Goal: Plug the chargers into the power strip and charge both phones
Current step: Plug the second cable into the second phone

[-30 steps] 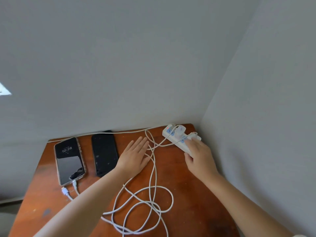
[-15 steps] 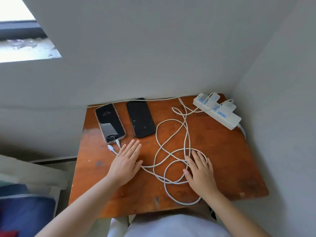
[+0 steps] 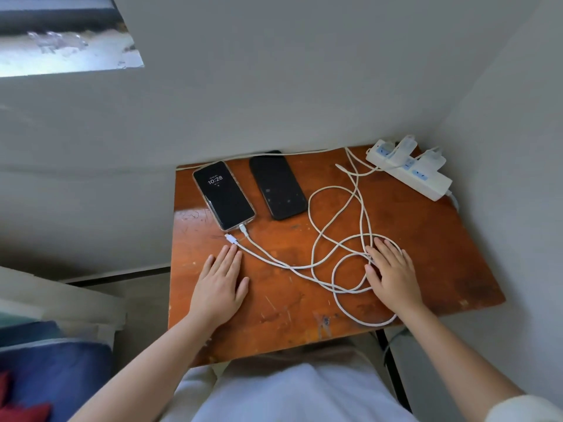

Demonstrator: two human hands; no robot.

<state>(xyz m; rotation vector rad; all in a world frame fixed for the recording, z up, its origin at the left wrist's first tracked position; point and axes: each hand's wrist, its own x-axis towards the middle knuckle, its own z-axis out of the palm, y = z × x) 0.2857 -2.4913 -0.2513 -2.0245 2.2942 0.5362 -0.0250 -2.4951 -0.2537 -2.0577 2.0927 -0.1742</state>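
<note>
Two phones lie side by side at the back left of the wooden table (image 3: 426,269). The left phone (image 3: 224,194) shows 10:28 and has a white cable plugged into its bottom end. The right phone (image 3: 277,187) is dark, with no cable at its near end. A loose white connector (image 3: 230,239) lies just beyond my left hand (image 3: 220,287), which rests flat on the table. My right hand (image 3: 393,274) lies flat on the tangled white cables (image 3: 335,233). Two white chargers (image 3: 403,147) sit plugged into the white power strip (image 3: 426,181) at the back right corner.
Grey walls close in behind and to the right of the table. A window sill shows at the upper left. Folded cloth and a blue item lie low on the left. My lap is below the table's near edge.
My right hand has left the power strip and come down onto the cables. My left hand pulled back from beside the phones to the near left. The view has tilted down.
</note>
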